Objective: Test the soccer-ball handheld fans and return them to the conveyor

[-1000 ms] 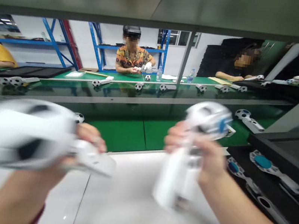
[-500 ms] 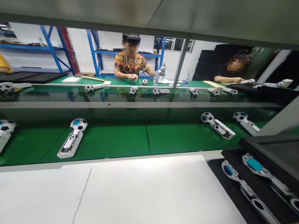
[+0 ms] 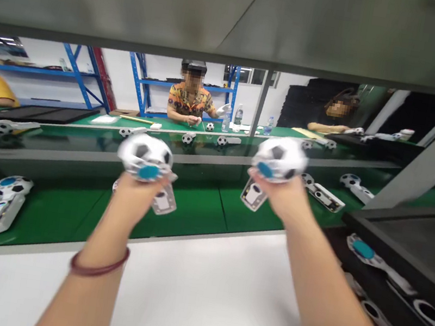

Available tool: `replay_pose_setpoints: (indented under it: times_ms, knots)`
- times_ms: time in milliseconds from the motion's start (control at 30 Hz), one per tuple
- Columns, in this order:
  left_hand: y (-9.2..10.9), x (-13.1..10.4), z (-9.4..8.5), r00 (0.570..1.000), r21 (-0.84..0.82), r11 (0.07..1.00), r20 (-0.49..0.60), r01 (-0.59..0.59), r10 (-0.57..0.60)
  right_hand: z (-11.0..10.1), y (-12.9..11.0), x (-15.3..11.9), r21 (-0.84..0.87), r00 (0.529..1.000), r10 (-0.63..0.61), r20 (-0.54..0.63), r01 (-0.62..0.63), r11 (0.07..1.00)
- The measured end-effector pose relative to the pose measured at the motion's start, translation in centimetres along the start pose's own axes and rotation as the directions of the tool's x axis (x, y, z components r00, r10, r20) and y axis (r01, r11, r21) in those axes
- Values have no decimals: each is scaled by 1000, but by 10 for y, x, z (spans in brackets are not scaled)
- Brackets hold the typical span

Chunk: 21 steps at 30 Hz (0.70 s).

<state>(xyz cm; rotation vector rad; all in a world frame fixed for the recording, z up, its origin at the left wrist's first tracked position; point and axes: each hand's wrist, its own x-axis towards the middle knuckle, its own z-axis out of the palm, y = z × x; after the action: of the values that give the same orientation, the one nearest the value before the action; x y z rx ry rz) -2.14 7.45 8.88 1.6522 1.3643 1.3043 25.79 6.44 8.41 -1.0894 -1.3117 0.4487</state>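
Note:
My left hand (image 3: 136,191) is closed around the neck of a white handheld device (image 3: 147,152) with a football-patterned round head and a blue disc. Its handle, with an open inside, slants down to the right behind my fingers. My right hand (image 3: 281,192) grips a second such football-headed device (image 3: 285,154), its handle hanging down to the left. Both are held up over the green conveyor belt (image 3: 198,204) and slightly blurred. Another device (image 3: 2,206) lies on the belt at the left. A white piece behind my left wrist is mostly hidden.
A white work surface (image 3: 197,292) lies in front of me. At the right, black trays (image 3: 409,226) hold more white parts. A grey panel (image 3: 240,18) hangs overhead, and a post (image 3: 260,103) stands beyond the belt. Several people sit across, with bottles (image 3: 238,118) nearby.
Both my arms have come into view, reaching forward over the belt, each hand with a football-headed device. Earlier only a blurred bit of skin showed at the lower right. The view has shifted slightly.

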Motion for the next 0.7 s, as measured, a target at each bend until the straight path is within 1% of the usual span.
replay_pose_setpoints:
  times_ms: [67, 100, 133, 200, 267, 300, 367, 433, 467, 500, 533, 600, 667, 700]
  knots:
    - [-20, 15, 34, 998, 127, 992, 63, 5, -13, 13, 27, 2, -194, 995, 92, 48, -81, 978]
    - [-32, 19, 48, 997, 184, 983, 81, -7, -8, 19, 44, 2, -313, 983, 168, 74, -137, 940]
    - [-43, 21, 59, 997, 239, 971, 82, -13, -7, 25, 62, 1, -443, 969, 239, 62, -188, 876]
    - [-65, 20, 73, 998, 370, 929, 59, -13, -9, 34, 93, -3, -531, 959, 284, 19, -231, 815]
    - [-79, 16, 76, 999, 499, 867, 43, -9, -14, 38, 112, -8, -593, 960, 279, 5, -222, 774]
    - [-84, 14, 75, 999, 552, 834, 50, -12, -18, 38, 117, -10, -621, 962, 271, 12, -205, 756]
    - [-86, 13, 70, 995, 627, 778, 95, -37, -29, 38, 119, -14, -670, 966, 256, 37, -166, 723]
    - [-83, 16, 59, 990, 677, 734, 135, -63, -40, 39, 116, -18, -704, 971, 234, 48, -133, 697]
    - [-80, 19, 52, 990, 701, 711, 131, -61, -44, 40, 114, -19, -716, 975, 215, 47, -117, 688]
    - [-78, 23, 43, 993, 727, 686, 106, -42, -52, 41, 111, -20, -724, 979, 196, 48, -101, 682]
    - [-77, 26, 33, 996, 753, 658, 55, 1, -65, 42, 108, -20, -730, 983, 179, 49, -87, 678]
    - [-78, 30, 13, 989, 789, 597, -87, 143, -123, 46, 102, -21, -726, 990, 129, 60, -46, 686]
    - [-84, 31, -4, 953, 788, 539, -208, 296, -219, 51, 95, -22, -686, 997, 27, 73, 31, 726]
    - [-89, 30, -10, 933, 781, 519, -235, 348, -271, 54, 90, -23, -650, 996, -45, 78, 85, 756]
